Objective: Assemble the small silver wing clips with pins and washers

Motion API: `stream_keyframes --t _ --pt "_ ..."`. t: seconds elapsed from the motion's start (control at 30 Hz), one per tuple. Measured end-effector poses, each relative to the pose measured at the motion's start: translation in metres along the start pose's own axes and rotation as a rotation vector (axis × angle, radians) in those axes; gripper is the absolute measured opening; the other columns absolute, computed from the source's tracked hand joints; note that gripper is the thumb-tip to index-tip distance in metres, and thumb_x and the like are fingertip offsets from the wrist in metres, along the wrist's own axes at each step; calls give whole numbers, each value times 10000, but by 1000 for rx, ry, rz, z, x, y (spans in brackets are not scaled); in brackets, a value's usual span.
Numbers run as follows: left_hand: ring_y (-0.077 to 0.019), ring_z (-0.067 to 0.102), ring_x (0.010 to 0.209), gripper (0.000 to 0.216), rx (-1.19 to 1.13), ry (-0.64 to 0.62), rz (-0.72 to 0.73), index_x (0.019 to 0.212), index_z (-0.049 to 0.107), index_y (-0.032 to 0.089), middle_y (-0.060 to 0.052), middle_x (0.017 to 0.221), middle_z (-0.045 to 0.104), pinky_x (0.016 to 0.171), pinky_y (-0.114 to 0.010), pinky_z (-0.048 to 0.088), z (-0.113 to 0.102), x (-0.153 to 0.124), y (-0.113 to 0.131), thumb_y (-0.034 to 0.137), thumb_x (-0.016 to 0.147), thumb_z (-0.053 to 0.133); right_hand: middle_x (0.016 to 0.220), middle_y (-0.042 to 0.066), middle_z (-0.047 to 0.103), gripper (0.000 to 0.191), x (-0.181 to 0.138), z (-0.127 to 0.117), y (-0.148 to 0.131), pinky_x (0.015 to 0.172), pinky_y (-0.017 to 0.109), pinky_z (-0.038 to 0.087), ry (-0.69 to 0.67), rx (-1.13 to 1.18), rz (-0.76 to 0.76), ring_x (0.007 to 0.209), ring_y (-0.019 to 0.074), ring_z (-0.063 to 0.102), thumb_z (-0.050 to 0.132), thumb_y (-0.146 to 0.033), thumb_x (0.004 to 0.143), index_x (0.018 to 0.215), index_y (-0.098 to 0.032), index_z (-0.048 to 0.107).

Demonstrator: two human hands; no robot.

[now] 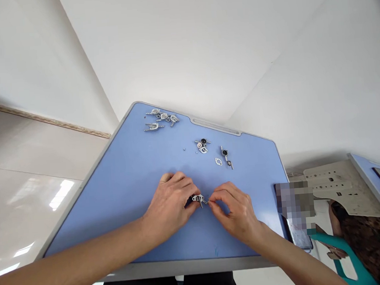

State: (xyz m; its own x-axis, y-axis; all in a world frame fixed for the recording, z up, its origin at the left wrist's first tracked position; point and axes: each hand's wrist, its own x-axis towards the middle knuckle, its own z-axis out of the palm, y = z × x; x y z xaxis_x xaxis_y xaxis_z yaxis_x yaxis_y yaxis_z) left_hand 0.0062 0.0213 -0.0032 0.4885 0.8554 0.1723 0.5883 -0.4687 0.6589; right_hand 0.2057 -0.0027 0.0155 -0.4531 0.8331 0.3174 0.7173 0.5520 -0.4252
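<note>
My left hand [176,195] grips a small metal fuel valve [199,199] just above the blue table, its fingers and thumb closed round the left side. The valve has a flat silver plate with an ear and a lever pointing down. Close to the valve's right end, my right hand [233,207] pinches thumb and forefinger together. What lies between those fingertips is too small to make out. Beyond the hands lie a valve body with a black round face [203,141], a silver plate [203,150], another valve body [224,152] and a loose flat plate [218,161].
Several silver valves [164,117] are grouped at the table's far left corner. Tiny screws [184,149] lie mid-table. A phone [299,235] rests at the right edge. White walls stand behind the table [120,178]; a person near a green chair [350,253] is at right.
</note>
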Motion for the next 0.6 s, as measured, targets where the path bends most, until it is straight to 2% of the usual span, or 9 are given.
stream_keyframes --t 0.13,0.27,0.4,0.6 --pt "-197 546 870 47 6 1 -1 807 653 202 1 807 675 763 -354 325 0 1 0 164 835 646 829 42 648 123 15 -3 11 603 257 426 -153 19 -85 769 151 561 515 -174 938 871 -208 613" --pt "-194 542 865 49 -5 -12 -9 794 655 197 6 800 666 768 -360 317 0 1 0 178 839 661 809 31 627 118 21 -5 15 642 265 429 -259 86 -72 754 148 540 513 -149 929 852 -201 586" --pt "-191 531 854 56 -6 -3 -3 795 657 194 7 782 653 767 -359 319 0 2 1 170 845 650 772 10 608 118 27 -8 17 626 256 407 -349 139 3 711 136 523 532 -123 894 815 -203 568" --pt "-197 526 848 78 11 0 9 777 645 196 -1 768 643 769 -363 325 0 1 0 177 851 630 704 -28 608 127 44 -16 8 573 225 377 -530 130 202 627 108 513 568 -115 838 756 -207 598"
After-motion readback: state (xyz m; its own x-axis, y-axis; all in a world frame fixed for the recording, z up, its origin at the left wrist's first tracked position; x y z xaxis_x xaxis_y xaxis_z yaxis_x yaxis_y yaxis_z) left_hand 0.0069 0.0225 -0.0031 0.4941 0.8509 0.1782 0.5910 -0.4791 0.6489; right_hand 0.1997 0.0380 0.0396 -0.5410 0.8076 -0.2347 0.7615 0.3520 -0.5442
